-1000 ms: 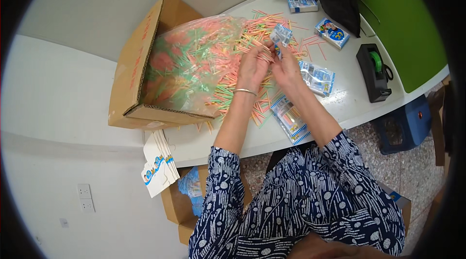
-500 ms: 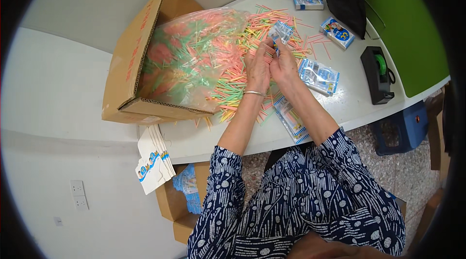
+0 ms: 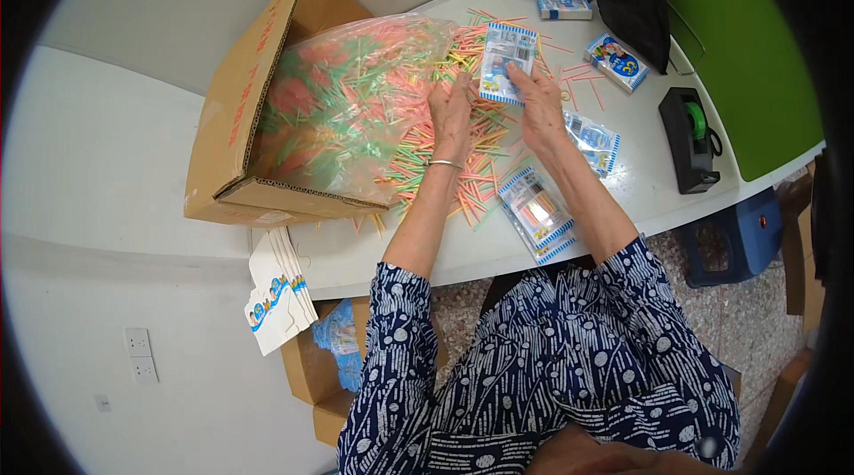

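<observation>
My right hand (image 3: 540, 108) pinches a flat clear packet (image 3: 508, 41) with blue striped ends, its thumb lying across the front. My left hand (image 3: 451, 115) is off the packet and rests at a heap of thin pastel sticks (image 3: 485, 150) in pink, green and yellow. Its fingers are slightly apart, and I see nothing held in them. Close to the table's front edge, filled packets (image 3: 536, 208) lie overlapped, with sticks showing through the top one. More flat packets (image 3: 594, 141) lie beside my right wrist, partly behind it.
A tipped cardboard box (image 3: 240, 101) spills a plastic bag (image 3: 356, 92) of sticks. Tape dispenser (image 3: 689, 141), black bag (image 3: 633, 4), small printed box (image 3: 617, 62) and stacked boxes (image 3: 564, 5) stand right. Folded white cartons (image 3: 283, 293) hang at the front left edge, above an open carton (image 3: 311, 368).
My left hand has let go of the packet and moved left to the sticks. My right hand has raised the packet, now seen flat. Another filled packet now lies on the front ones.
</observation>
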Demonstrator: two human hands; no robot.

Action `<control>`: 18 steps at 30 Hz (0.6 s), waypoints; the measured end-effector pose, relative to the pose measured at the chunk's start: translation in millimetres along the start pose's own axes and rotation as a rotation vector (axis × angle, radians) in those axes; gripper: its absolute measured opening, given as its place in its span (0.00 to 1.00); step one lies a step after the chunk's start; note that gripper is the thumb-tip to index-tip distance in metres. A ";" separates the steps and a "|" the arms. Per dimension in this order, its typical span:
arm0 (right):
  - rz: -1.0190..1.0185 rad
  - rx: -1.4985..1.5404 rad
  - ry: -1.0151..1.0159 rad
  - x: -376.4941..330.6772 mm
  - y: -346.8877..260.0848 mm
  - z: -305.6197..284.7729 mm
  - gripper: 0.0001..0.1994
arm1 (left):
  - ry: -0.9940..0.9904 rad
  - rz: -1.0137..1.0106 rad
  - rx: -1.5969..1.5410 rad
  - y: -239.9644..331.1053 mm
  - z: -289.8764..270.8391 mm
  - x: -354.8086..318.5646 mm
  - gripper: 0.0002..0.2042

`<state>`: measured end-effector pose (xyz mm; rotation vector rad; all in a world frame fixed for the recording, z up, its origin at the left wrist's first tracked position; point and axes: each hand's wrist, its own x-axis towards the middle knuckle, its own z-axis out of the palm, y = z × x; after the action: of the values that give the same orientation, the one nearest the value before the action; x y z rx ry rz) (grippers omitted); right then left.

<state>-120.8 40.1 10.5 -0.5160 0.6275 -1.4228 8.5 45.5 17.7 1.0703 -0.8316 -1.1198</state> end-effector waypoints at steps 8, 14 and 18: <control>-0.029 -0.376 -0.121 -21.2 -44.5 -24.5 0.13 | 0.041 0.200 0.550 0.8 -12.7 7.6 0.16; 0.138 -0.555 -0.254 -32.9 -58.2 -39.3 0.11 | -0.008 0.200 0.330 13.5 -3.0 1.4 0.17; 0.183 -0.629 -0.355 -32.5 -63.4 -54.6 0.11 | -0.158 0.101 0.017 32.0 4.1 -1.4 0.19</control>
<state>-205.6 69.0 15.6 -1.1475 0.8064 -0.9105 13.5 48.4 49.5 0.9515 -1.0112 -1.1235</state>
